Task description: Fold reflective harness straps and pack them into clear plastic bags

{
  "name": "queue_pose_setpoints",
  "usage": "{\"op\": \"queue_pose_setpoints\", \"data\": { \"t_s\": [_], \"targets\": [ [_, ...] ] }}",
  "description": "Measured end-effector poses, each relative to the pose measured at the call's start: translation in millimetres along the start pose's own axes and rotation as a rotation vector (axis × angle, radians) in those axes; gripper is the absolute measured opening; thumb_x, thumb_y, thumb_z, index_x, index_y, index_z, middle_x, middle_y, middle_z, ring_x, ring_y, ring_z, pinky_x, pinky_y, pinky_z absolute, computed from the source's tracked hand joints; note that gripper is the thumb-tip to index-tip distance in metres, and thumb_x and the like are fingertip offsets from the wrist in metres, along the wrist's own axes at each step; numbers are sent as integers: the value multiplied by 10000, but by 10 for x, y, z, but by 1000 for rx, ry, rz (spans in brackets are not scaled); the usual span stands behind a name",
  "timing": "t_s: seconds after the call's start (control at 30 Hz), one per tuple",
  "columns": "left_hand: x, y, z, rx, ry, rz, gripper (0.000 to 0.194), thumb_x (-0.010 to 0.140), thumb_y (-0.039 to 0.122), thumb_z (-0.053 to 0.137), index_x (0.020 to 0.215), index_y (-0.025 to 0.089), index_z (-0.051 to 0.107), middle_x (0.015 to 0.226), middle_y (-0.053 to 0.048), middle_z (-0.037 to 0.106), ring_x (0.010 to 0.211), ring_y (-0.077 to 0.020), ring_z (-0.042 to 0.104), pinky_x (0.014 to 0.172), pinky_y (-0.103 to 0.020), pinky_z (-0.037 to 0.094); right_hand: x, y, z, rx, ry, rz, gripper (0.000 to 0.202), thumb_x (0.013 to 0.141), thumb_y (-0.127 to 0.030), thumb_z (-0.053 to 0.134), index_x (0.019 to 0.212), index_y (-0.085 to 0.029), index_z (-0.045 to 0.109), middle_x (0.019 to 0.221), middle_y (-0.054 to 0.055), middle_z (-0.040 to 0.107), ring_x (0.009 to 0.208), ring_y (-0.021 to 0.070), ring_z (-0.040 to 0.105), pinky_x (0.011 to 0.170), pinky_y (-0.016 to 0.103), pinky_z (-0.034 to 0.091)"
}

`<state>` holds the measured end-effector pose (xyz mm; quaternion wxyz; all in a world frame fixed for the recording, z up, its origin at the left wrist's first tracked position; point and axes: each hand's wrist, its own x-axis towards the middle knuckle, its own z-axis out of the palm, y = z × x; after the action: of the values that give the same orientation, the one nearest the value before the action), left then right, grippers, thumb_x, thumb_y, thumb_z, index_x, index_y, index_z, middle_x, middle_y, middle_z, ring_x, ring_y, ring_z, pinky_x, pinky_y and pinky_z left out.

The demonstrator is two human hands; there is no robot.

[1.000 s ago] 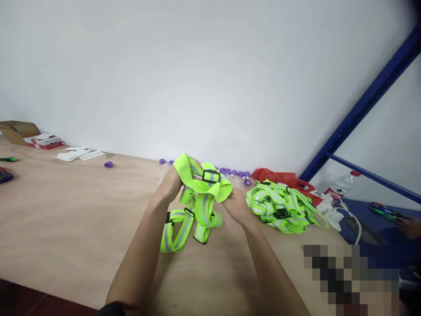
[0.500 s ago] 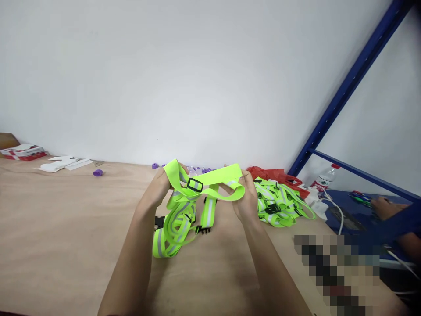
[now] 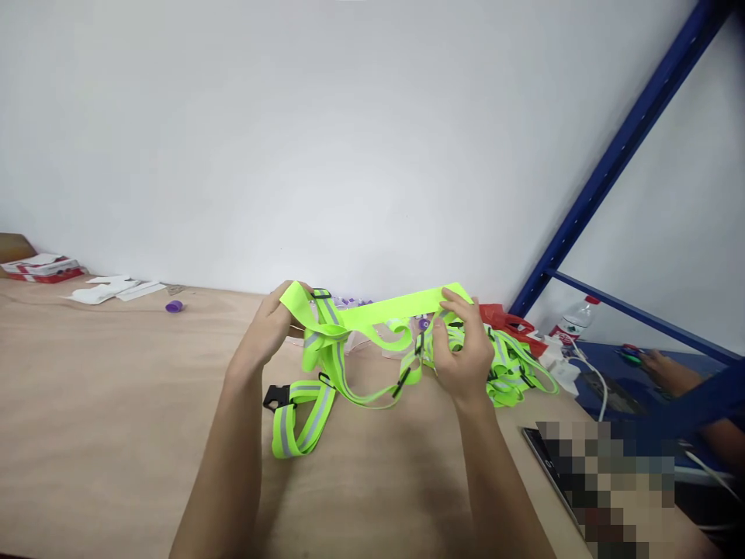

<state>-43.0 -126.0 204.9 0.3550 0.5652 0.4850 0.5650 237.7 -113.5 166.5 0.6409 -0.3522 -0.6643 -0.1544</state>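
Note:
Between my hands stretches a neon-yellow reflective strap harness [image 3: 401, 304] with grey stripes and black slide adjusters. My left hand [image 3: 266, 322] grips its left end, with part of the fingers hidden behind the webbing. On the other side, my right hand [image 3: 466, 345] pinches the upper band between thumb and fingers. Loops of the harness hang below the band. A lower loop with a black buckle [image 3: 277, 397] rests on the table in front of my left hand. Just behind my right hand lies a pile of similar straps [image 3: 512, 365].
A red plastic bag [image 3: 509, 322] and a capped bottle [image 3: 576, 318] stand at the right, near a blue metal frame [image 3: 617, 159]. Another person's hand [image 3: 669, 373] is beyond it. Papers [image 3: 110, 289], a box [image 3: 43, 268] and a purple cap [image 3: 174, 307] lie left. A phone-like dark slab [image 3: 550, 466] lies front right.
My hands have moved apart, the right one shifting rightward, and the upper band is drawn out longer. The hanging loops have spread to the right, and the black buckle shows more.

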Motion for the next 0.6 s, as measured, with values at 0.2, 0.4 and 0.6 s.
{"op": "queue_pose_setpoints", "data": {
  "t_s": [0.2,0.4,0.6],
  "targets": [
    [46,-60,25,-41,75,258,306,852,362,567,1100,241,702,1212,-58,681,960,-257,707,676,-306,580,82,-12,-175,65,84,60,145,912,-191,576,1006,-193,687,1067,115,748,1033,255,708,948,463,549],
    [111,-78,48,-50,372,686,408,827,297,715,1229,258,657,1395,-77,575,1286,-289,557,1019,-393,524,178,-44,-386,-175,-60,137,180,913,-285,589,930,-199,746,950,83,774,912,240,723,868,367,537],
    [-6,38,78,-91,503,809,438,889,248,662,1310,360,608,1402,-27,531,1246,-293,583,995,-426,558,163,-16,-414,-358,-736,417,385,926,-415,502,656,-214,690,694,46,709,649,197,611,620,296,402]
  ]
}}
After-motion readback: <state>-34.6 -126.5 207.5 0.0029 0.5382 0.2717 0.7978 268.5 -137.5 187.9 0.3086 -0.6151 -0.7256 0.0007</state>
